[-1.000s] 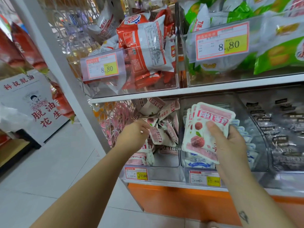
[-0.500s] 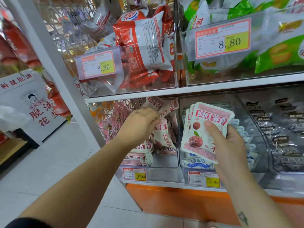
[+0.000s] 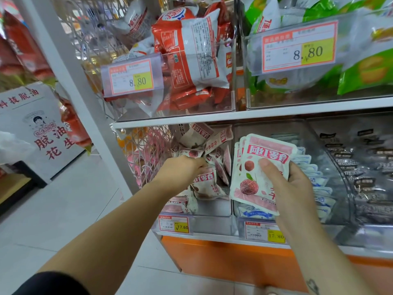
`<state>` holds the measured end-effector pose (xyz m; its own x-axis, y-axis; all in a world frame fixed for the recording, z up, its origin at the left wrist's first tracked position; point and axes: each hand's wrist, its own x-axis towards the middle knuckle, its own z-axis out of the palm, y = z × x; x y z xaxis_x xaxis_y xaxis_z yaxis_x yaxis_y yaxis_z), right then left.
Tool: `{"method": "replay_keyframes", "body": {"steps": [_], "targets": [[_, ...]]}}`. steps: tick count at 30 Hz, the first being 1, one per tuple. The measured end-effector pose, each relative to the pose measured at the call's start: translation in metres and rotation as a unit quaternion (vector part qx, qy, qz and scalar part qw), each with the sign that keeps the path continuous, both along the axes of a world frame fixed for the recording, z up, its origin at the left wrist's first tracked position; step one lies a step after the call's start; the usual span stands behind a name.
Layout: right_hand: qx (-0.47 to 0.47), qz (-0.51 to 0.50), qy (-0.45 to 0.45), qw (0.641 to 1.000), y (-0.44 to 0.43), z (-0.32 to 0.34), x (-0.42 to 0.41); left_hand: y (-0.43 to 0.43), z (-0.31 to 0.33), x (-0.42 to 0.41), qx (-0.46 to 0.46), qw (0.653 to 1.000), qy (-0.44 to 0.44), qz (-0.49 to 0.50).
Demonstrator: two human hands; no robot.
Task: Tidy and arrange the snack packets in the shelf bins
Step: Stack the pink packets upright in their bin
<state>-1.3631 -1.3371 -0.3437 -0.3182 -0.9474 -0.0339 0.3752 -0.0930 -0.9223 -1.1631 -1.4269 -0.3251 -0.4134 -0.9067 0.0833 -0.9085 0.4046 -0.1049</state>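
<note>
My right hand (image 3: pixel 291 184) holds a neat stack of pink-and-white bayberry snack packets (image 3: pixel 255 165) upright in front of the lower shelf, thumb pressed on the front one. My left hand (image 3: pixel 182 169) reaches into the clear lower-left bin (image 3: pixel 212 224) and grips one pink packet (image 3: pixel 205 184) by its top edge. More of the same pink packets (image 3: pixel 204 143) lie jumbled in that bin. Behind the stack, the middle bin holds blue-and-white packets (image 3: pixel 316 182) standing in a row.
The upper shelf carries a bin of red-and-white packets (image 3: pixel 191 50) and a bin of green packets (image 3: pixel 361 71), each with an 8.80 price tag. A bin of dark packets (image 3: pixel 361 167) sits lower right. A white upright post (image 3: pixel 70 67) and a floor sign (image 3: pixel 32 128) stand left.
My left hand has gone deeper into the lower-left bin and closed on a pink packet, which now hangs below its fingers. The right hand has kept its stack nearly still.
</note>
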Motion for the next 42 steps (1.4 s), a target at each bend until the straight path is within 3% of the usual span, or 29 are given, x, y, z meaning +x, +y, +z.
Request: {"method": "replay_keyframes", "body": {"steps": [5,10,14,16,17,19,21,23,24,29,35,38,40,42], "targets": [[-0.017,0.036,-0.012,0.999,-0.003,0.001,0.003,-0.010,-0.015,-0.012,0.046,0.999,-0.016,-0.024],[-0.019,0.043,-0.037,0.998,-0.006,0.000,0.008,-0.022,-0.021,-0.015,0.001,1.000,0.026,-0.009],[-0.017,0.042,-0.015,0.999,-0.009,-0.001,0.011,-0.022,-0.025,-0.013,0.031,0.997,0.021,-0.060],[-0.022,0.047,-0.001,0.999,-0.009,-0.001,0.013,-0.019,-0.019,-0.007,0.044,0.994,0.088,-0.051],[-0.026,0.053,0.005,0.998,-0.010,-0.001,0.015,-0.017,-0.013,-0.002,0.051,0.985,0.162,-0.035],[-0.038,0.069,0.026,0.997,-0.010,-0.001,0.018,-0.009,0.001,0.008,0.084,0.934,0.348,0.013],[-0.057,0.084,0.062,0.993,-0.011,0.002,0.023,0.002,0.015,0.017,0.192,0.843,0.501,0.021],[-0.084,0.104,0.104,0.986,-0.015,0.003,0.032,0.012,0.025,0.024,0.304,0.763,0.570,0.000],[-0.098,0.117,0.123,0.981,-0.017,0.003,0.036,0.016,0.029,0.027,0.325,0.756,0.567,-0.019],[-0.140,0.134,0.300,0.934,-0.028,-0.004,0.052,0.021,0.028,0.042,0.258,0.853,0.452,-0.032],[-0.162,0.148,0.425,0.878,-0.035,-0.009,0.050,0.024,0.017,0.045,0.215,0.879,0.424,-0.023],[-0.135,0.152,0.501,0.841,-0.033,-0.009,0.052,0.025,0.011,0.048,0.212,0.904,0.371,-0.027],[-0.124,0.142,0.572,0.799,-0.033,-0.012,0.055,0.025,0.005,0.050,0.207,0.914,0.347,-0.030],[-0.120,0.122,0.659,0.733,-0.035,-0.019,0.061,0.024,-0.001,0.053,0.190,0.926,0.324,-0.030]]}}
